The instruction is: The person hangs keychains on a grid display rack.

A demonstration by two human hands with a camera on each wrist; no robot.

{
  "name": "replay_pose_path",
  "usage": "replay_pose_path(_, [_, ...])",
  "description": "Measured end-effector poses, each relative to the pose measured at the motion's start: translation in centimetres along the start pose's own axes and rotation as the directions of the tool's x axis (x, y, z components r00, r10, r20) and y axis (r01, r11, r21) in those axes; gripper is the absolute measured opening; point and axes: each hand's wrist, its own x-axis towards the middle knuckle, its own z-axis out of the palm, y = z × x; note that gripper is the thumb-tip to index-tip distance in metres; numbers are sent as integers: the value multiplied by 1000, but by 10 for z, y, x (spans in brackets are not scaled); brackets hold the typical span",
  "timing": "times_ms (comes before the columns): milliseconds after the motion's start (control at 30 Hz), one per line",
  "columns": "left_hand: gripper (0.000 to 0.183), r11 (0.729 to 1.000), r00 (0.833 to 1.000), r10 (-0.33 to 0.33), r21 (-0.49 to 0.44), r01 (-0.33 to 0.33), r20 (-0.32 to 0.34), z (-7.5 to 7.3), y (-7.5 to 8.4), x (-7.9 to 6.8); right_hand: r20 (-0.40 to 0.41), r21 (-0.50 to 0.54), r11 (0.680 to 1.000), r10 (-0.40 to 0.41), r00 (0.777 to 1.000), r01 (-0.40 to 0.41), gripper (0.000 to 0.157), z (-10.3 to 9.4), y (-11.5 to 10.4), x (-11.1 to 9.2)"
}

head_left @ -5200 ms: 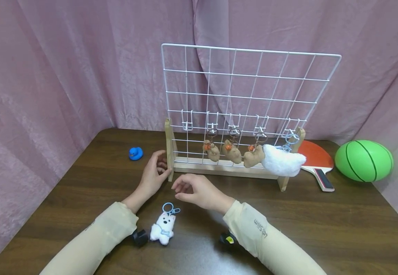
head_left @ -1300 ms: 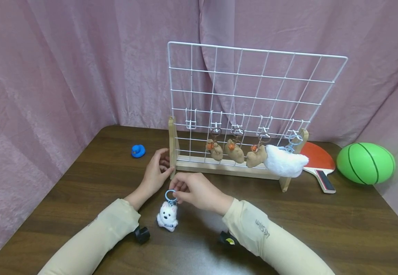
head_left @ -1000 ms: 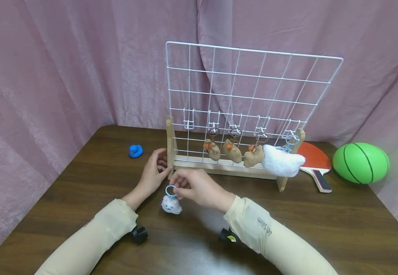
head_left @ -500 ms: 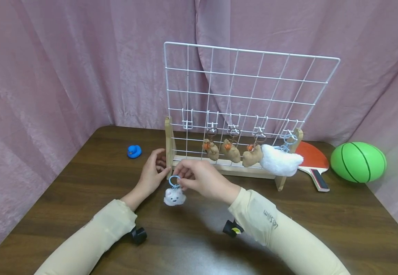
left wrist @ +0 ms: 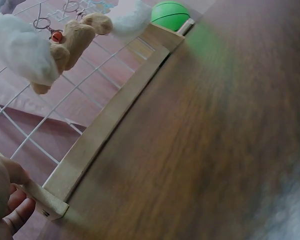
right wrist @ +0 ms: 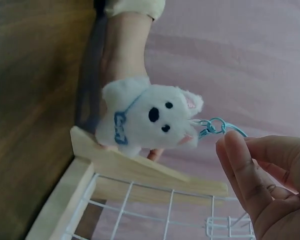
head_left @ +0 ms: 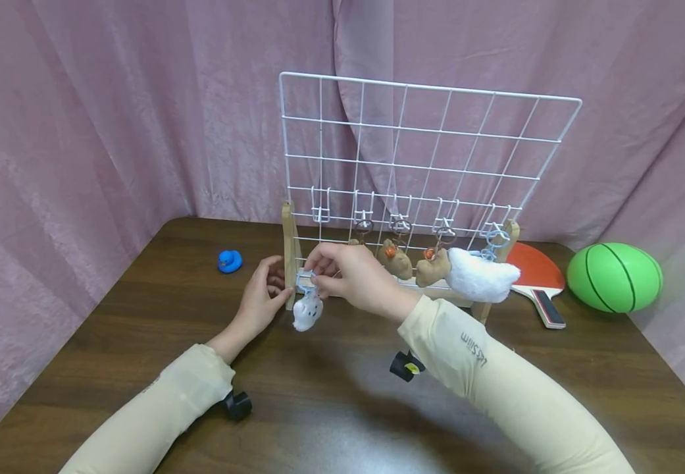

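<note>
My right hand (head_left: 360, 276) pinches the blue ring of a white plush dog keychain (head_left: 308, 311), which dangles in front of the wire grid rack's left end. In the right wrist view the plush dog (right wrist: 140, 107) shows its face and blue bib, with thumb and finger on the blue ring (right wrist: 218, 125). My left hand (head_left: 264, 294) holds the rack's left wooden leg (head_left: 289, 243), thumb in front. A bare white hook (head_left: 320, 214) sits on the grid above the right hand. Brown plush keychains (head_left: 398, 262) and a white plush keychain (head_left: 481, 275) hang rightward; one brown plush is mostly hidden.
A blue rubber duck (head_left: 229, 261) sits on the wooden table (head_left: 330, 421) left of the rack. Off to the right lie a red table tennis paddle (head_left: 534, 273) and a green ball (head_left: 614, 277). A pink curtain (head_left: 141, 118) surrounds the table.
My right hand has taken the white plush dog keychain by its ring, lifted it off the table and carried it up towards the rack. The left hand has stayed at the wooden leg.
</note>
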Motion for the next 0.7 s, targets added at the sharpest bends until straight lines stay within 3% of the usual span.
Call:
replay_pose_path(333, [63, 999, 999, -30, -11, 30, 10, 0, 0, 1, -36, 16, 1000, 20, 999, -19, 11, -17, 1, 15])
replay_pose_path(700, [59, 1000, 1000, -1, 7, 1, 0, 0, 1, 0, -68, 31, 994, 108, 992, -106, 14, -30, 5, 29])
